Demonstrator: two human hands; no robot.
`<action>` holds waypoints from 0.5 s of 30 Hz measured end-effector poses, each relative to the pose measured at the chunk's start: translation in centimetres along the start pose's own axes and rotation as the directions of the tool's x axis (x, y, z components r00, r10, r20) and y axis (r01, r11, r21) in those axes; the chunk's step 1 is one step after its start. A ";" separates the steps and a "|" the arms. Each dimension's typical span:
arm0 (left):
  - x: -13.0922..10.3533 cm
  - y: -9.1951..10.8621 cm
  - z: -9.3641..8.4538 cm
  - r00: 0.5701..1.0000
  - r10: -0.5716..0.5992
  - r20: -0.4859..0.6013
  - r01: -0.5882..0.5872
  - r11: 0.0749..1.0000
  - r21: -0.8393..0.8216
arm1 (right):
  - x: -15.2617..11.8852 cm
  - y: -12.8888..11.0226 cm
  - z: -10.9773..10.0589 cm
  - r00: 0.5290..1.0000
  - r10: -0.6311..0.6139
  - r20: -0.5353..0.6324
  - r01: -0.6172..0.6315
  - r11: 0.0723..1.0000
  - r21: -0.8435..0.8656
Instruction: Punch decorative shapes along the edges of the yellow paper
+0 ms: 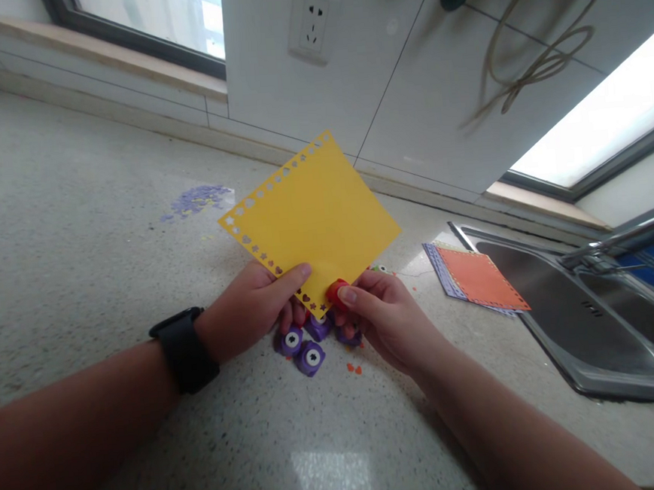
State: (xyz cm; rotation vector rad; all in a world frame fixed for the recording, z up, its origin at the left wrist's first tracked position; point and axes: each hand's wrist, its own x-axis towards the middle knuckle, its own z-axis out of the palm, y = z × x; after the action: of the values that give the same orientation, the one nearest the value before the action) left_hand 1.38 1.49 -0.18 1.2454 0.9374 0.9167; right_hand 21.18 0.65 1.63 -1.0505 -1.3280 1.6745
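A yellow sheet of paper is held up over the counter, with small cut-out shapes along its upper left and lower left edges. My left hand pinches its lower left edge, thumb on top. At the sheet's lower right edge, my right hand grips a red punch with the thumb on it; the punch sits over the paper's edge. Beneath the hands, several purple punches rest on the counter, some partly hidden by the fingers.
Purple paper bits lie in a pile at the left, and small orange bits near the punches. An orange sheet tops a paper stack beside the steel sink. A tiled wall rises behind the counter.
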 end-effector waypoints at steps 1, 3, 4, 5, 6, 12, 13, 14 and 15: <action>0.0 0.0 0.0 1.000 0.000 0.002 0.000 1.000 -0.004 | 0.0 0.0 0.0 1.000 0.001 -0.001 -0.001 1.000 -0.004; 0.0 -0.1 0.0 1.000 0.001 -0.002 -0.001 1.000 0.000 | 0.0 0.0 0.0 1.000 0.001 -0.002 -0.001 1.000 -0.008; 0.0 -0.1 0.0 1.000 0.002 -0.003 -0.002 1.000 0.006 | 0.0 0.0 -0.1 1.000 0.001 -0.001 -0.001 1.000 -0.008; 0.0 -0.2 0.0 1.000 0.001 -0.004 -0.001 1.000 0.010 | 0.0 0.0 -0.1 1.000 0.000 0.000 0.000 1.000 -0.007; 0.0 -0.2 0.0 1.000 -0.001 -0.005 0.001 1.000 0.012 | 0.0 0.1 -0.1 1.000 -0.001 0.002 0.001 1.000 -0.006; -0.1 -0.2 0.0 1.000 0.004 -0.009 -0.004 1.000 0.008 | 0.1 0.1 -0.1 1.000 0.001 0.007 -0.001 1.000 -0.012; -0.1 -0.2 0.0 1.000 0.003 -0.010 -0.003 1.000 0.006 | 0.1 0.1 -0.2 1.000 0.001 0.010 -0.001 1.000 -0.014; -0.1 -0.2 0.0 1.000 0.001 -0.011 -0.001 1.000 0.006 | 0.1 0.1 -0.2 1.000 0.001 0.011 -0.001 1.000 -0.015; -0.1 -0.2 0.0 1.000 -0.002 -0.013 0.002 1.000 0.005 | 0.1 0.1 -0.2 1.000 0.001 0.011 -0.001 1.000 -0.017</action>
State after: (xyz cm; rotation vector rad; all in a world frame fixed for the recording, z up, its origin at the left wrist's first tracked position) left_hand 1.33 1.36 -0.38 1.2444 0.9511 0.9224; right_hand 21.31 0.80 1.45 -1.0537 -1.3514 1.6749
